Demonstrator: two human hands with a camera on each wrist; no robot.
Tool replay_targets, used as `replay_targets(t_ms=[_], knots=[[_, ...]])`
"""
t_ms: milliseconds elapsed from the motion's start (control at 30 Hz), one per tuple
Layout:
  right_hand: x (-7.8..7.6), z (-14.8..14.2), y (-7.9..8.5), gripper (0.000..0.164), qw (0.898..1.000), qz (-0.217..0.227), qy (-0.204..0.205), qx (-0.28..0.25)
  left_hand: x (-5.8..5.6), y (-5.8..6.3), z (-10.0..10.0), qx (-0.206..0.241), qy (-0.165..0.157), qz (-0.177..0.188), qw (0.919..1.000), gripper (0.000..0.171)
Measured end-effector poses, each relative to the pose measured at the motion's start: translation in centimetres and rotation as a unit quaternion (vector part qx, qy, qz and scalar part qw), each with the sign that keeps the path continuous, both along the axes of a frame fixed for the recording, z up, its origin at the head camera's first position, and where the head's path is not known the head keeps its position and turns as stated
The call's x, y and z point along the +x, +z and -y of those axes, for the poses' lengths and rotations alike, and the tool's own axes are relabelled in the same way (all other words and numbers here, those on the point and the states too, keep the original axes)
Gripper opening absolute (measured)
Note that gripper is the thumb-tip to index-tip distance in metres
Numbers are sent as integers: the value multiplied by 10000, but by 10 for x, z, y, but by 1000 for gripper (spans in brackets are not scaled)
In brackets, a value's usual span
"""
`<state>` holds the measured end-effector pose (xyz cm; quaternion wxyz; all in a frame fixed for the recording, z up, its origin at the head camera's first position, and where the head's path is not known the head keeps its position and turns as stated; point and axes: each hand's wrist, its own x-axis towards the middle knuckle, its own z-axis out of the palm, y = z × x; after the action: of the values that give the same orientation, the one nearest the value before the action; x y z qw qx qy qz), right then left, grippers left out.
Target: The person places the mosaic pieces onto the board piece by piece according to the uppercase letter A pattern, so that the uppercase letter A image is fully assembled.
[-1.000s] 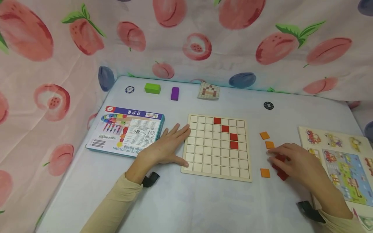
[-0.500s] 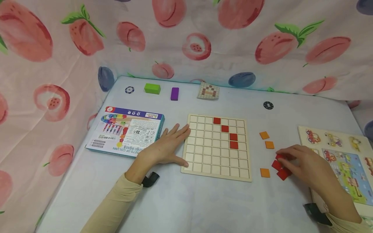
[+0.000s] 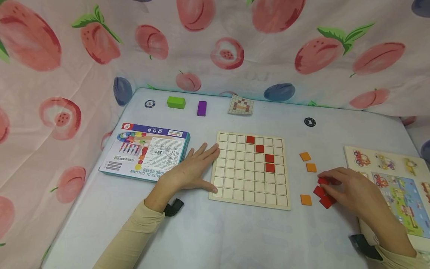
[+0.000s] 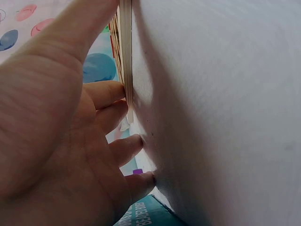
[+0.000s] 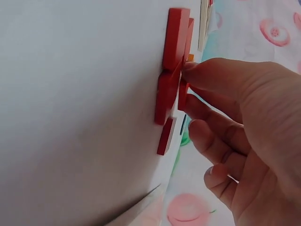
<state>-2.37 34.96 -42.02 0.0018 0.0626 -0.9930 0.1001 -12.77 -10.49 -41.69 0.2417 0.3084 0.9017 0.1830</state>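
Note:
A wooden grid board (image 3: 246,204) lies mid-table with several red square tiles (image 3: 270,158) set in its cells. My left hand (image 3: 189,170) rests spread at its left side, fingertips and thumb on the edge; in the left wrist view the fingers (image 4: 110,94) are against the board's side. To the right of the board, my right hand (image 3: 352,192) pinches a red tile (image 3: 323,181) between thumb and fingers, above a small cluster of red tiles (image 5: 176,37). Part of that cluster is hidden by the hand. Orange tiles (image 3: 305,200) lie between the cluster and board.
A boxed toy set (image 3: 144,149) lies left of the board. Behind are a green block (image 3: 176,102), a purple block (image 3: 202,108), a small pattern card (image 3: 241,105) and two round chips (image 3: 309,121). A picture puzzle board (image 3: 403,201) lies at the right, under the right forearm.
My right hand has drawn back slightly to the right, uncovering more red tiles, and its fingers have come to one red tile. My left hand and the board stay in place.

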Motion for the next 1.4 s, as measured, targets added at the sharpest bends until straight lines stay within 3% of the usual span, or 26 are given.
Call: replay_targets(t_ms=[167,300,400,700,1000,1400], knots=[[-2,13,7,37,9990,-349,186,-207,0,0,0,-27,-13,-15,10000,125],[-6,31,9,35,9950,-636,647,-420,0,0,0,-42,-3,-10,10000,125],[-11,48,8,34,9915,-692,960,-541,0,1,0,-48,0,-5,10000,125],[-24,87,4,29,9842,-625,1371,-928,1,2,-1,-80,-28,37,10000,126],[-36,105,-2,20,9768,-814,1817,-789,0,2,-1,-86,-25,59,9999,126],[-35,112,2,19,9746,-864,2027,-392,0,1,-1,-92,-30,-5,10000,127]])
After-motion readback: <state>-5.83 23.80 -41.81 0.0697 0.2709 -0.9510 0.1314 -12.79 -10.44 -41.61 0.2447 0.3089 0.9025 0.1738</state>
